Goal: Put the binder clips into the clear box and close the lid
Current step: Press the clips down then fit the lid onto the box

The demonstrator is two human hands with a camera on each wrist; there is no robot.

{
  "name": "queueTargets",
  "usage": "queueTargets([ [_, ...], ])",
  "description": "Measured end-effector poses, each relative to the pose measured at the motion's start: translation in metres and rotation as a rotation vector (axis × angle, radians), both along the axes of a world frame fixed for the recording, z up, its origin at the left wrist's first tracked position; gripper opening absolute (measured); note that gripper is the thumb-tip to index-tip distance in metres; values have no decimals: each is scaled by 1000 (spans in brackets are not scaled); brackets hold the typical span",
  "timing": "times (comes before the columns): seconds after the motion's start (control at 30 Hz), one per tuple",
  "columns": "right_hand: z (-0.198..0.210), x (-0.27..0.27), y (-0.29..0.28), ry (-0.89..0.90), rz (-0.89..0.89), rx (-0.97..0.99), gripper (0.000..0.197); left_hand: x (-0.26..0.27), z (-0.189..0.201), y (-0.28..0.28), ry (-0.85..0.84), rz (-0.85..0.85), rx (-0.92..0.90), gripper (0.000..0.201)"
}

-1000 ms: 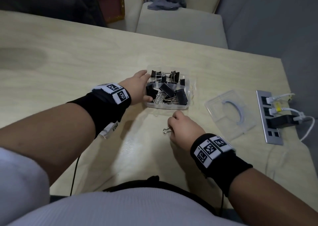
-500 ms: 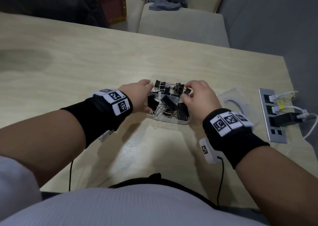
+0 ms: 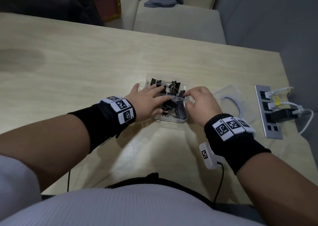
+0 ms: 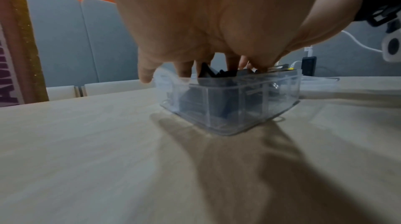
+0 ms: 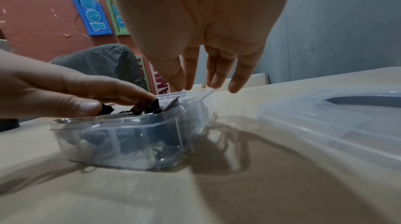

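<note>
Clear box (image 3: pixel 172 120) at table (image 3: pixel 86 67) centre, heaped binder clips (image 3: pixel 173 91) pressed under flat, spread left fingers (image 3: pixel 160 97); right hand (image 3: pixel 201 105) loosely open at its 3 o'clock rim, lid (image 3: pixel 230 98) beyond; risk: upstanding clips likely block closure.

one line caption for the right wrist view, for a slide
Left hand presses binder clips down into the clear box; right hand hovers open above.
</note>
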State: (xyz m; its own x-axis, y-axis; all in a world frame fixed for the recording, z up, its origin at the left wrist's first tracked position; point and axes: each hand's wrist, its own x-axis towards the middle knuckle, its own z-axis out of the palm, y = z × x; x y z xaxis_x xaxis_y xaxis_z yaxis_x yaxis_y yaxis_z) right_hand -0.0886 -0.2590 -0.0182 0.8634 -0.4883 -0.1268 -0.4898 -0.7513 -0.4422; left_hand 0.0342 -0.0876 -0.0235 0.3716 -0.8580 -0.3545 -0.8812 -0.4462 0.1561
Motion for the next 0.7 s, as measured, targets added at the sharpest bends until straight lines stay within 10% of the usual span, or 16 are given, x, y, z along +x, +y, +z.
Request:
queueTargets([
  [0.7, -4, 0, 11, 91, 42, -115, 25, 20, 7, -4, -63, -139, -107, 58],
])
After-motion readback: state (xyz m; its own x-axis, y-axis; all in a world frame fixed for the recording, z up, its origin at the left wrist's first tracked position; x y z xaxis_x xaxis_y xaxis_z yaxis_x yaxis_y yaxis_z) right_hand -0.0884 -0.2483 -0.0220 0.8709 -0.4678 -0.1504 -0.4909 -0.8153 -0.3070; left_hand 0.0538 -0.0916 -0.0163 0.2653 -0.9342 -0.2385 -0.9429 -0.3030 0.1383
